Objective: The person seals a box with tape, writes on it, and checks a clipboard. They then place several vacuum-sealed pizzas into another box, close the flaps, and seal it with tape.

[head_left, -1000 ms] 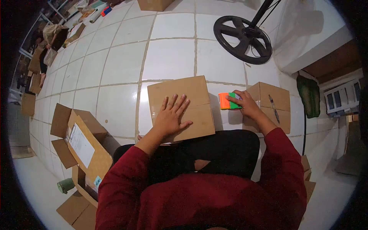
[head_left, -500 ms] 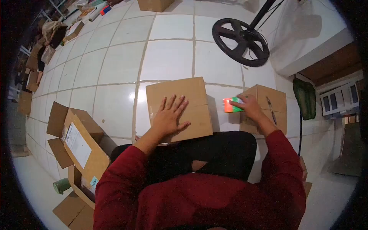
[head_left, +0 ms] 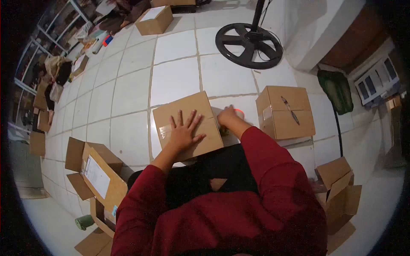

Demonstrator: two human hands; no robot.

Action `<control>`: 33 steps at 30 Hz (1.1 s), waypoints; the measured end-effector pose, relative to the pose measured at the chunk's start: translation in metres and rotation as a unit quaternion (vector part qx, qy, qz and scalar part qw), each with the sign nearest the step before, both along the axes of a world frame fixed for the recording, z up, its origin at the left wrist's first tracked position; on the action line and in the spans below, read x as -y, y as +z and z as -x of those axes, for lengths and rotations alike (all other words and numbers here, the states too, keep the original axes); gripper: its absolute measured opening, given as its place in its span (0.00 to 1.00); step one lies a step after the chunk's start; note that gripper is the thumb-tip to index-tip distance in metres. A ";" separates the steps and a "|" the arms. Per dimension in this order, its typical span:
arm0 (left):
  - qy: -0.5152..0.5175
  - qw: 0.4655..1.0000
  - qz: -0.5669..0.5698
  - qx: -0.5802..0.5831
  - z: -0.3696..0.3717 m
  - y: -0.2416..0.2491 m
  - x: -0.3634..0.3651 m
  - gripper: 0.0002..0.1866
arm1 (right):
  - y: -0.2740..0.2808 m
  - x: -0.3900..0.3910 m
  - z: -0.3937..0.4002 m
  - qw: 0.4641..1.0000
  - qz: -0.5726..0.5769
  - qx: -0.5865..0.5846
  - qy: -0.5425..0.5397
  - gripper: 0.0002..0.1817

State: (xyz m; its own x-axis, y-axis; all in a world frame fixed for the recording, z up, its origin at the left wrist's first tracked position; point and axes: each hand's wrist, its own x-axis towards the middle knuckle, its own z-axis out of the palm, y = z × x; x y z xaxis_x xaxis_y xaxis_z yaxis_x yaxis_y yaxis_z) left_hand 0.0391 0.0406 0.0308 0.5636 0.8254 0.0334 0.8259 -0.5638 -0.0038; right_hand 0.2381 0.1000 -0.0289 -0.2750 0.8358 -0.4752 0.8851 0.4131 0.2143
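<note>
A closed cardboard box [head_left: 188, 128] rests in front of my crossed legs, with a strip of clear tape at its left corner. My left hand [head_left: 184, 135] lies flat on its top, fingers spread. Against the box's right side, my right hand [head_left: 230, 119] is closed around a small bright object [head_left: 240, 112]. Only its curved orange edge shows clearly; my fingers cover the rest, and I cannot make out its kind. Further right stands a second closed box [head_left: 277, 102] with a pen [head_left: 290, 110] lying on top.
An open box [head_left: 100, 175] with a white paper on it stands at left, near a green cylinder [head_left: 84, 222]. Another open box [head_left: 339, 183] is at right. Ahead are a black round stand base [head_left: 250, 46] and a further box [head_left: 154, 21].
My right hand has moved left from the second box to the near box's right side, carrying the orange and green object. The left hand stays flat on the box. The view has shifted.
</note>
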 end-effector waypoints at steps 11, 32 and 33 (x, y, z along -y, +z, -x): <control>-0.171 0.888 0.216 -0.368 -0.124 0.020 -0.036 0.17 | 0.147 0.230 -0.237 0.596 -0.021 -0.704 -0.387 0.35; 0.234 0.875 0.101 0.411 0.094 -0.084 0.034 0.31 | 0.071 0.128 -0.207 0.832 -0.422 -0.117 -0.340 0.14; 0.320 0.824 0.146 0.445 0.085 -0.070 0.038 0.32 | 0.068 0.121 -0.208 0.841 -0.359 -0.121 -0.386 0.15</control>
